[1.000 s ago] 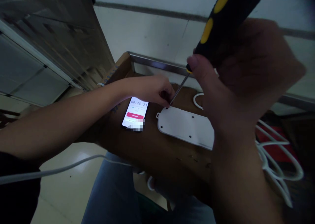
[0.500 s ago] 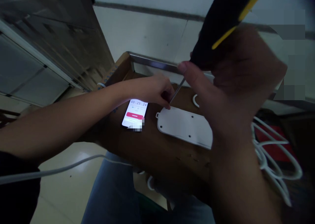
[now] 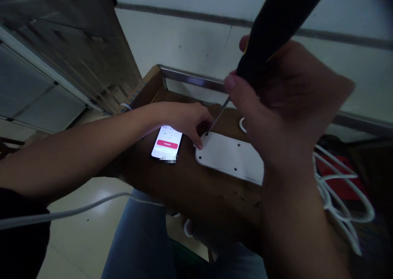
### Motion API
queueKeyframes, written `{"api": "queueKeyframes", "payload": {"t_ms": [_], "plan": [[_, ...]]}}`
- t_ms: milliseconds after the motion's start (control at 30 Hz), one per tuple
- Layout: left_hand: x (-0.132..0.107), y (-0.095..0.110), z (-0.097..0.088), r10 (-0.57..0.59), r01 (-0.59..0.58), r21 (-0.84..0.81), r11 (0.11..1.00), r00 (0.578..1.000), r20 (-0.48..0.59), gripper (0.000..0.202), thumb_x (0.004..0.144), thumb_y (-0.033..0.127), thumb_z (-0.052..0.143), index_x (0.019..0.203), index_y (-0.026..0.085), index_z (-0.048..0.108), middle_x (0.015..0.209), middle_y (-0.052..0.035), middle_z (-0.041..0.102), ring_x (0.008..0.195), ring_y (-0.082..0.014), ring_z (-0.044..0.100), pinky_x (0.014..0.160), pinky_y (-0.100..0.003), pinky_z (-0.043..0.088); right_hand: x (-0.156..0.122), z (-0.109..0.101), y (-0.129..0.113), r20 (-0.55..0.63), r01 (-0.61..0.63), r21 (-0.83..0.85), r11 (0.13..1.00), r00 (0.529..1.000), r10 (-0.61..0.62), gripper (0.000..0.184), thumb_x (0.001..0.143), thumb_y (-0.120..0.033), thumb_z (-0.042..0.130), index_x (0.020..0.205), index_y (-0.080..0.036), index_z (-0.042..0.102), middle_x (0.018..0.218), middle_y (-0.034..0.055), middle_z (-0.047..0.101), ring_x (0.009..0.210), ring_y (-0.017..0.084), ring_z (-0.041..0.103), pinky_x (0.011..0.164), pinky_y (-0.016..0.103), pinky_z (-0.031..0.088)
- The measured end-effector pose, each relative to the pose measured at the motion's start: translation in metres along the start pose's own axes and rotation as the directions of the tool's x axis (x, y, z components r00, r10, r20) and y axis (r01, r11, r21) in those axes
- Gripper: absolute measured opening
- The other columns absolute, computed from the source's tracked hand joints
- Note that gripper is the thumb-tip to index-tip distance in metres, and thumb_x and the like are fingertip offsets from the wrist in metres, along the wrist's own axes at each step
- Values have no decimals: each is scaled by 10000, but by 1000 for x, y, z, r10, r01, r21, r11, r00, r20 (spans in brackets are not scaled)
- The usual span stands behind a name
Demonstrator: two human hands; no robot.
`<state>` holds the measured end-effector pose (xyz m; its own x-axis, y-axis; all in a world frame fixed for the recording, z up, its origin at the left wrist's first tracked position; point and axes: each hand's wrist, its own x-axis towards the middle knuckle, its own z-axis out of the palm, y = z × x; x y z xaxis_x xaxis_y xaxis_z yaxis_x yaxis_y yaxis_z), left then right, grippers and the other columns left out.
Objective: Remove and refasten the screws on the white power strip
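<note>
A white power strip [image 3: 225, 154], its flat underside with several dark screw holes facing up, lies on the brown wooden desk. My right hand [image 3: 285, 91] is wrapped round the dark handle of a screwdriver [image 3: 221, 112]. The handle leans up and to the right, and the tip is at the hole in the strip's far left corner. At that same end my left hand [image 3: 196, 121] grips the corner, thumb on the left edge and fingers curled beside the shaft. My right hand and wrist hide the strip's right end.
A lit phone [image 3: 167, 144] showing a timer lies left of the strip. Several small screws [image 3: 239, 196] lie on the near side of the desk [image 3: 184, 181]. A coiled white cable [image 3: 340, 185] rests over something red at right. A white ring-shaped piece [image 3: 242, 124] is behind the strip.
My left thumb has moved from the far corner hole down to the strip's left edge, baring that hole. The screwdriver handle has turned in my right hand, its yellow stripe now mostly hidden.
</note>
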<state>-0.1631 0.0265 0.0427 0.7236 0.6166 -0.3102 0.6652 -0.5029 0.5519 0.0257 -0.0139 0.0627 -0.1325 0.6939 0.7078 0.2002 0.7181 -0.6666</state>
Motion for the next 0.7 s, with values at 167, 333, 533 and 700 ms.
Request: {"api": "queueKeyframes", "payload": {"t_ms": [167, 333, 533, 700], "plan": [[0, 1, -2, -20, 19, 9, 1000, 998, 53, 390, 728, 401, 899, 1025, 177, 781, 937, -24, 784, 832, -177, 694, 745, -271, 481, -1, 1, -2, -15, -5, -14, 1000, 1000, 4, 328, 876, -334, 720, 1182, -214, 722, 1080, 22, 699, 916, 112, 673, 767, 281, 551], [-2, 6, -2, -42, 42, 3, 999, 999, 34, 360, 720, 360, 896, 999, 169, 773, 936, -26, 781, 824, -179, 688, 720, -272, 459, -1, 1, -1, -24, -7, -7, 1000, 1000, 7, 276, 873, -337, 723, 1142, -278, 730, 1111, -3, 706, 926, 122, 680, 740, 285, 539], [-3, 7, -3, -54, 55, -6, 998, 997, 54, 347, 737, 350, 891, 1001, 159, 772, 916, -32, 785, 798, -174, 679, 734, -282, 454, 1, 1, -2, -45, 14, -18, 1000, 999, -15, 311, 857, -307, 743, 1143, -188, 724, 1103, 2, 698, 872, 61, 651, 719, 217, 560], [-2, 8, -4, -63, 63, 10, 998, 996, 66, 378, 730, 383, 905, 1004, 166, 761, 941, -30, 789, 821, -174, 691, 736, -275, 459, 2, 2, -3, -41, 12, -29, 1000, 999, -13, 326, 861, -316, 737, 1141, -150, 715, 1088, 6, 683, 867, 32, 634, 707, 182, 556]]}}
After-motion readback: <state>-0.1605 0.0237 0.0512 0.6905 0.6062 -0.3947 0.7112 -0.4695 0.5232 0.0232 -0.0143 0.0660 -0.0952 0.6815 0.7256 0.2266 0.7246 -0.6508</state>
